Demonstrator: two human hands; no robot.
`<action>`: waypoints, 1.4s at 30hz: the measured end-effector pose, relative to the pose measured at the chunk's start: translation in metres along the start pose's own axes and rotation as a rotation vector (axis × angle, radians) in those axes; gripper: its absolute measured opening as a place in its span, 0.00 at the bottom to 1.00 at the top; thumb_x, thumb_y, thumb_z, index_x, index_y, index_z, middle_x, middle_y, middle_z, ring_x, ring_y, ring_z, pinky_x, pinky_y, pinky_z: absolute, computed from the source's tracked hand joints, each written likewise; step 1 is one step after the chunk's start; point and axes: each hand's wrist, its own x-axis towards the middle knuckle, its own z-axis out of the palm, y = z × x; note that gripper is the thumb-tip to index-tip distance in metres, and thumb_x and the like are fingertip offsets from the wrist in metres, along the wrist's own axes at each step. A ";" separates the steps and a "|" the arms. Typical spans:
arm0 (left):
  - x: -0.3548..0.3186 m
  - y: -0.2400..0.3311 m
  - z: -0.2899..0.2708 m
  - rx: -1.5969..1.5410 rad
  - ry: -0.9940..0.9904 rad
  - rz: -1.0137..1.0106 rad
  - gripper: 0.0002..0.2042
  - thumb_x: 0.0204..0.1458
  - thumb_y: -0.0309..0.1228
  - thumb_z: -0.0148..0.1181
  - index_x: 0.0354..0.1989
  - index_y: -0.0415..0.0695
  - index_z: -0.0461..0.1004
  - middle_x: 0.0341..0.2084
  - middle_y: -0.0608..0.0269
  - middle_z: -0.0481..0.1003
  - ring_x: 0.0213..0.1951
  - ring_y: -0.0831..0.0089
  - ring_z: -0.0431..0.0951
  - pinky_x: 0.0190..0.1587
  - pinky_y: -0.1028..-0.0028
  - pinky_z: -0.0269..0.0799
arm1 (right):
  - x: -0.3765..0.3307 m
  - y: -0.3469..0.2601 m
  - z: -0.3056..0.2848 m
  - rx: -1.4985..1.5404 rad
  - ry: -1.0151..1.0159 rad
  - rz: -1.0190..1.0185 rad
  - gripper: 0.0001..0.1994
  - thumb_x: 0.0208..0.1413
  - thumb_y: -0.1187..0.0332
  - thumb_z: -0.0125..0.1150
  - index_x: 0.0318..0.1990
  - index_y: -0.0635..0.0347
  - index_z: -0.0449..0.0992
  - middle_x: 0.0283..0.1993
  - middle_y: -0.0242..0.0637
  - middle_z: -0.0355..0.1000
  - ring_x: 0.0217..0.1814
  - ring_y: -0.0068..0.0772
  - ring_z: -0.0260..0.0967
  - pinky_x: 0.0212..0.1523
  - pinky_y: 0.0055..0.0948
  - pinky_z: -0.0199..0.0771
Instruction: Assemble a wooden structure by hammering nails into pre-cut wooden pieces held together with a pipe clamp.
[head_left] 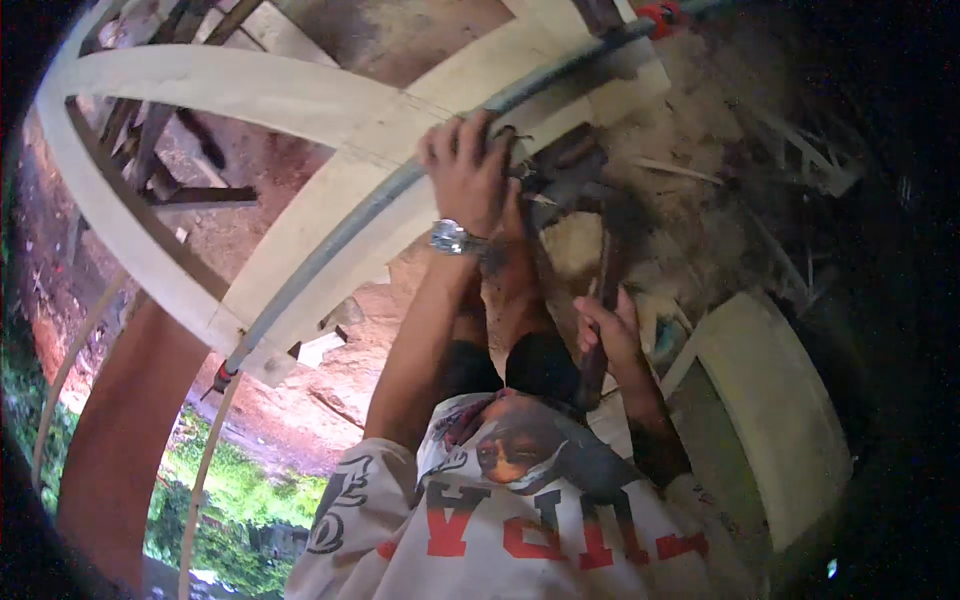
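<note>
hands on clamp pipe and hammer-like tool

the left hand (466, 165) lies over the grey pipe (545, 78), its fingers bent across the metal; how firmly it grips, one cannot tell. the pipe, with red fittings (660, 18) toward its two ends, runs along a pale curved wooden frame (305, 205). the right hand (612, 325) is closed around the handle of a dark hammer-like tool (607, 262), whose head is blurred, beyond the knees.

writing shows mainly on the person's white shirt (470, 575): large block letters in black and red below a printed picture, with black script-like marks on the left sleeve. a silvery watch (455, 237) sits on the left wrist, its dial too small to read.
</note>
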 end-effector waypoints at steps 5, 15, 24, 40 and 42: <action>0.007 0.004 -0.005 -0.091 0.032 -0.068 0.11 0.42 0.31 0.64 0.37 0.53 0.79 0.48 0.61 0.72 0.50 0.59 0.67 0.52 0.58 0.59 | 0.005 -0.019 0.027 -0.007 0.012 -0.142 0.13 0.54 0.71 0.61 0.41 0.54 0.62 0.20 0.28 0.59 0.13 0.19 0.58 0.13 0.24 0.60; 0.018 0.018 -0.003 -0.107 0.134 -0.134 0.07 0.40 0.29 0.67 0.29 0.53 0.79 0.44 0.64 0.73 0.47 0.58 0.68 0.50 0.60 0.60 | 0.029 -0.057 0.051 -0.655 0.203 -0.809 0.21 0.59 0.63 0.56 0.55 0.66 0.66 0.45 0.53 0.74 0.46 0.53 0.74 0.46 0.42 0.73; 0.020 0.018 -0.001 -0.151 0.135 -0.138 0.06 0.37 0.27 0.68 0.25 0.51 0.78 0.44 0.64 0.74 0.47 0.59 0.69 0.49 0.60 0.61 | 0.029 -0.055 0.051 -0.739 0.246 -0.793 0.21 0.59 0.61 0.56 0.54 0.65 0.67 0.41 0.56 0.75 0.44 0.57 0.74 0.42 0.42 0.75; 0.018 0.014 -0.011 0.019 -0.051 0.017 0.09 0.43 0.29 0.61 0.35 0.54 0.80 0.53 0.68 0.70 0.52 0.58 0.64 0.53 0.55 0.58 | 0.036 -0.037 0.040 -0.637 0.237 -0.682 0.24 0.61 0.59 0.54 0.55 0.72 0.64 0.51 0.59 0.70 0.55 0.56 0.68 0.56 0.40 0.65; 0.018 0.010 -0.007 0.107 -0.097 0.049 0.10 0.45 0.27 0.58 0.38 0.50 0.78 0.55 0.67 0.69 0.52 0.57 0.64 0.54 0.54 0.56 | 0.040 -0.034 0.036 -0.624 0.233 -0.669 0.24 0.61 0.59 0.54 0.55 0.72 0.65 0.51 0.59 0.70 0.54 0.56 0.68 0.56 0.40 0.66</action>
